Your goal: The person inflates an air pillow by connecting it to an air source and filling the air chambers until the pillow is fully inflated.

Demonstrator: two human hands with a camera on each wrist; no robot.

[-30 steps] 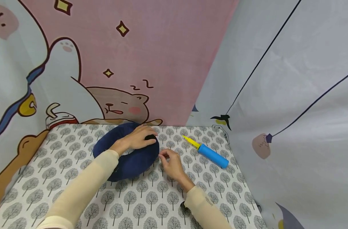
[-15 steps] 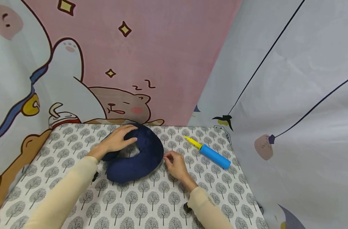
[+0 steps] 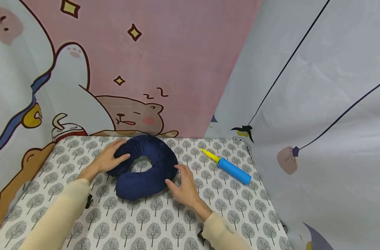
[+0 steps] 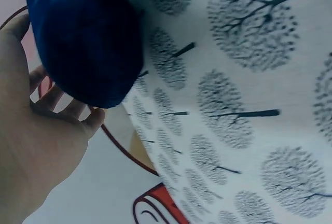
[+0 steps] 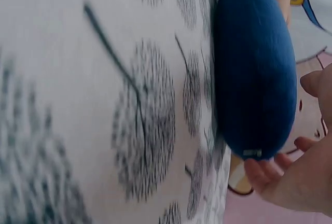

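A dark blue U-shaped neck pillow [image 3: 160,163] lies on the tree-print cloth, its gap facing left. My left hand [image 3: 107,160] rests at the pillow's far-left end, thumb over the top and fingers on the outer side. In the left wrist view, several fingers [image 4: 52,97] reach behind the rounded pillow end [image 4: 88,37]. At the pillow's right side is my right hand [image 3: 186,189], thumb and fingers spread along the curved edge. The right wrist view shows its fingertips [image 5: 254,169] touching the pillow beside a small pale tag [image 5: 252,152].
A blue hand pump [image 3: 233,170] with a yellow nozzle [image 3: 210,155] lies to the right of the pillow. The tree-print cloth [image 3: 143,232] covers the table. A pink cartoon backdrop [image 3: 190,69] hangs behind, and a pale curtain [image 3: 327,121] hangs on the right.
My left hand has slid left from the pillow's right part to its left end, uncovering the centre hole. The right hand's pinched fingers have spread at the pillow's edge.
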